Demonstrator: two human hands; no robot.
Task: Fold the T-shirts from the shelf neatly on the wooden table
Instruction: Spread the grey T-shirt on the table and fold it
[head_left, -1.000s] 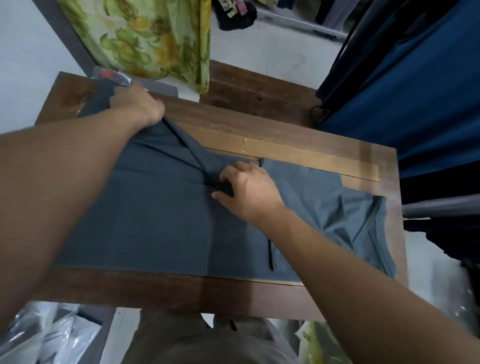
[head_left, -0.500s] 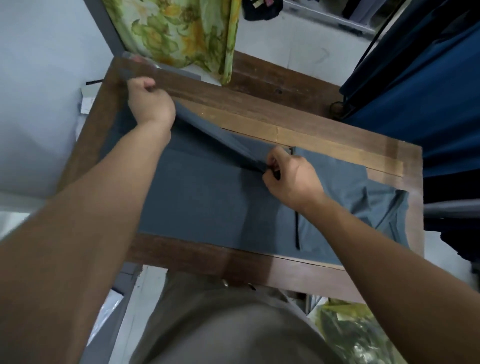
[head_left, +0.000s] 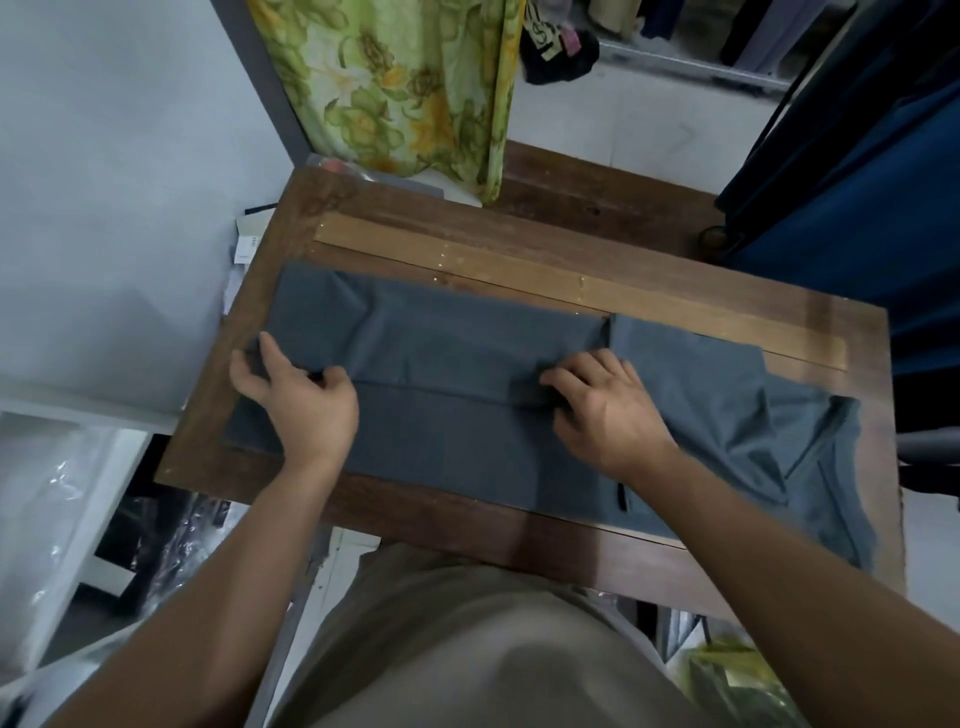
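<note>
L hand (head_left: 301, 410) & R hand (head_left: 610, 415) palm-down, arms stretched fwd, fingers (head_left: 566, 375) curled, pinching T-shirt (head_left: 467, 441) fold.

Soft, cool, even indoor light, rather dim, with no hard beam. The wall (head_left: 104, 182) reads an even pale blue-grey. The left hand (head_left: 301, 400) and right hand (head_left: 608, 410) cast only faint, fuzzy shadows on the T-shirt (head_left: 467, 441). The table (head_left: 571, 249) has a dull sheen toward its far right corner, and small glints dot the plastic (head_left: 57, 493) at left. The blue cloth (head_left: 857, 208) sinks into shade. Wide-angle bending curves the table's edges and swells the forearms at the bottom corners. The beige top (head_left: 467, 649) is blurred, and fine detail is soft throughout.
</note>
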